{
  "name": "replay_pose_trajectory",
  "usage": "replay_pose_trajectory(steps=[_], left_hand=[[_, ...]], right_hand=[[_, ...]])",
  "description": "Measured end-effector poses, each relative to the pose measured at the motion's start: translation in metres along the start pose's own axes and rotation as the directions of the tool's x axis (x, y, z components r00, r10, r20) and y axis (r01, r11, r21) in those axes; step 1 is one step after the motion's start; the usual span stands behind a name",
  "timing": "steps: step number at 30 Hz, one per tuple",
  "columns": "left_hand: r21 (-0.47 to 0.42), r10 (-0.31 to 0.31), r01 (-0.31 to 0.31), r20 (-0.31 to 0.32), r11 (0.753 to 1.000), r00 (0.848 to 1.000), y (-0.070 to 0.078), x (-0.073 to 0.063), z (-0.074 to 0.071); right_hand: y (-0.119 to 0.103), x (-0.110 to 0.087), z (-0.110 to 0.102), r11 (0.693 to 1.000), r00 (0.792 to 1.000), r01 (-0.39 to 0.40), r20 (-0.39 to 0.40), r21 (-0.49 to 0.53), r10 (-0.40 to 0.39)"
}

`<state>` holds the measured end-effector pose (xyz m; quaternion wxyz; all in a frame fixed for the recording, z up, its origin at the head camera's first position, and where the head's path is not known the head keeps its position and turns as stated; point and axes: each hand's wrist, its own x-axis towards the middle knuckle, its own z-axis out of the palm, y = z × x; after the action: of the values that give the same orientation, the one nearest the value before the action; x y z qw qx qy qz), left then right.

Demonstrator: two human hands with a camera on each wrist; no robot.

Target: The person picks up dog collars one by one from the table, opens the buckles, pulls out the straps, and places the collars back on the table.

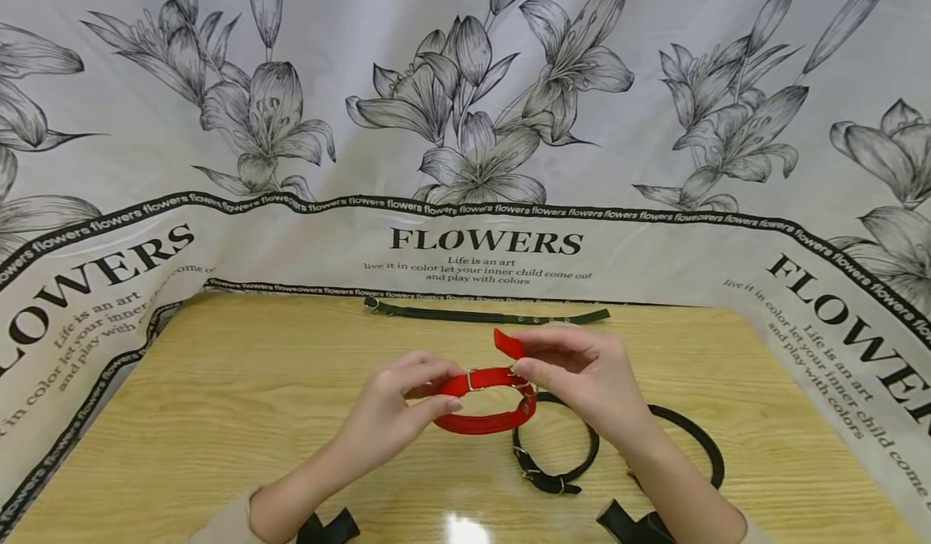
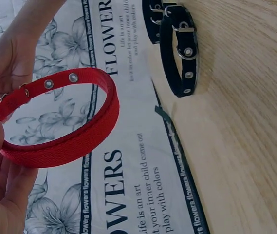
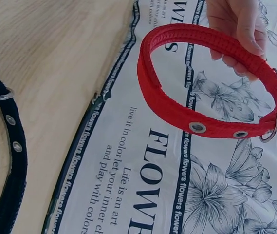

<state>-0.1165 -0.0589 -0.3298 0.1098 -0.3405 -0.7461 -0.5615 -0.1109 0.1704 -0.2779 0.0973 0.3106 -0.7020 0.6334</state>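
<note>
A red dog collar [image 1: 480,424] with metal eyelets is held above the table in both hands, bent into a loop. My left hand [image 1: 403,402] pinches its left side between thumb and fingers, beside a square metal ring [image 1: 474,380]. On the right, my right hand [image 1: 582,374] pinches the strap near the metal fittings, and a red strap end [image 1: 507,343] sticks out past the fingertips. The left wrist view shows the collar's padded band [image 2: 70,151] and eyelets. In the right wrist view, a D-ring [image 3: 273,129] hangs beside the right fingers, which partly hide the buckle area.
A black buckled collar [image 1: 556,479] lies looped on the wooden table [image 1: 240,382], with another black collar [image 1: 716,455] partly behind the right forearm. A dark green collar [image 1: 436,314] lies straight along the back edge. Black strap-like pieces [image 1: 338,528] sit at the front, below a flower-printed cloth backdrop [image 1: 480,261].
</note>
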Motion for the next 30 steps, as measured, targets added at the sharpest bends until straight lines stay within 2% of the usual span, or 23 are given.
replay_pose_trajectory(steps=[4,6,7,9,12,14,16,21,24,30], left_hand=[[-0.074,-0.092,0.092,0.008,0.993,0.996,-0.001,0.000,-0.001],[-0.123,-0.155,0.154,0.001,0.980,0.988,-0.002,-0.001,-0.003],[-0.142,-0.186,0.183,-0.007,0.973,0.983,-0.003,-0.001,-0.004],[-0.179,-0.244,0.235,-0.027,0.955,0.969,-0.005,0.000,-0.006],[-0.208,-0.304,0.284,-0.069,0.936,0.950,-0.008,0.000,-0.008],[-0.228,-0.330,0.303,-0.090,0.925,0.940,-0.009,0.000,-0.009],[-0.246,-0.352,0.319,-0.104,0.915,0.930,-0.009,0.000,-0.009],[-0.290,-0.372,0.324,-0.128,0.901,0.919,-0.010,0.002,-0.008],[-0.314,-0.344,0.291,-0.127,0.904,0.930,-0.010,0.001,-0.008],[-0.352,-0.299,0.254,-0.078,0.901,0.951,-0.011,0.001,-0.006]], right_hand=[[0.005,-0.001,-0.004,1.000,0.999,0.028,0.043,0.004,-0.028],[0.010,-0.002,-0.007,0.999,0.998,-0.024,0.060,-0.023,0.026],[0.012,-0.004,-0.009,0.997,0.995,-0.075,0.067,-0.033,0.077],[0.018,-0.007,-0.012,0.980,0.978,-0.189,0.080,-0.059,0.193],[0.027,-0.012,-0.016,0.936,0.933,-0.343,0.087,-0.082,0.349],[0.032,-0.016,-0.017,0.917,0.914,-0.391,0.085,-0.082,0.397],[0.033,-0.017,-0.016,0.908,0.905,-0.413,0.079,-0.073,0.418],[0.033,-0.017,-0.014,0.903,0.903,-0.424,0.045,-0.070,0.428],[0.034,-0.016,-0.013,0.906,0.907,-0.417,0.035,-0.068,0.420],[0.037,-0.017,-0.012,0.915,0.915,-0.401,0.022,-0.038,0.402]])
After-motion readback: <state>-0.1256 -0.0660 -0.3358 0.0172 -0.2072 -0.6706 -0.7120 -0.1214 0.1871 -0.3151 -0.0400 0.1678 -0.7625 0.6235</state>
